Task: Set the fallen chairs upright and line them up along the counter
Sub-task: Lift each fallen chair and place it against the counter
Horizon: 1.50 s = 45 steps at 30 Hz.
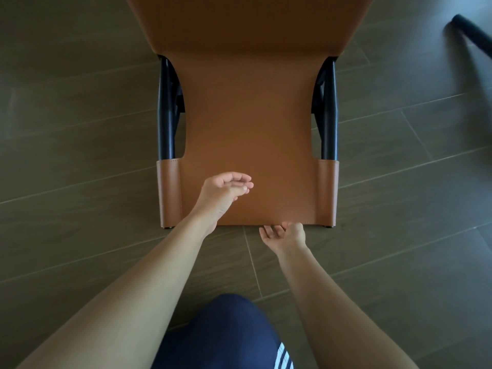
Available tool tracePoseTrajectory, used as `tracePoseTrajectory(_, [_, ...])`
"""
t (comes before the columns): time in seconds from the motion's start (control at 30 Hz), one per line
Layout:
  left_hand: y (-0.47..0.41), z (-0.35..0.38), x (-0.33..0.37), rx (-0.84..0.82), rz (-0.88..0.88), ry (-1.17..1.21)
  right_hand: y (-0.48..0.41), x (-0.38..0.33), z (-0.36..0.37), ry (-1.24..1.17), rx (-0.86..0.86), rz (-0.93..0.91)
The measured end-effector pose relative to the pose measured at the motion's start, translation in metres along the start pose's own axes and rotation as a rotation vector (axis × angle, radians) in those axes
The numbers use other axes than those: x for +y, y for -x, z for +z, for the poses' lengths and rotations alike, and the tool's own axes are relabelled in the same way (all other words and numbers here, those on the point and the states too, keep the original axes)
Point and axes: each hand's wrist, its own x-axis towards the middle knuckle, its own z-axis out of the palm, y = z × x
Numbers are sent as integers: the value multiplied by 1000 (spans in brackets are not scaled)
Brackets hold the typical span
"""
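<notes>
Across mid-frame one brown chair (250, 123) is lying; left hand (223, 194) is hovering, fingers loosely curled; right hand (286, 234), fingers spread, is touching its edge; upper right, one black leg (471, 29).

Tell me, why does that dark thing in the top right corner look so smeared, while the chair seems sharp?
In the head view, the black leg at the top right is streaked by motion blur, and pale glare washes the floor there. The brown chair and both hands are fairly crisp. The wide lens bends the floor lines near the edges.
</notes>
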Motion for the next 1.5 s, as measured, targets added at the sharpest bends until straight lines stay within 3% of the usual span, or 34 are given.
tracePoseTrajectory(0.23, [5,-2,-1,-47,42,-101,12,-2,3,-1,22,-12])
tracePoseTrajectory(0.5, [8,0,-17,-135,174,-581,21,-5,1,-7,24,-28])
tracePoseTrajectory(0.67, [15,-7,-22,-131,205,-843,38,-12,9,1,-31,-38])
tracePoseTrajectory(0.83, [19,-9,-23,-113,347,-1153,71,-23,19,42,-52,-70])
tracePoseTrajectory(1.0, [21,-4,-2,33,547,-1261,103,-32,29,72,-67,-108])
tracePoseTrajectory(1.23, [28,-10,29,-4,636,-1393,143,-43,46,122,-111,-143])
tracePoseTrajectory(1.37, [34,-20,59,27,674,-1342,163,-54,59,149,-107,-127])
tracePoseTrajectory(1.5, [40,-33,92,84,884,-1284,197,-71,76,127,-101,-122])
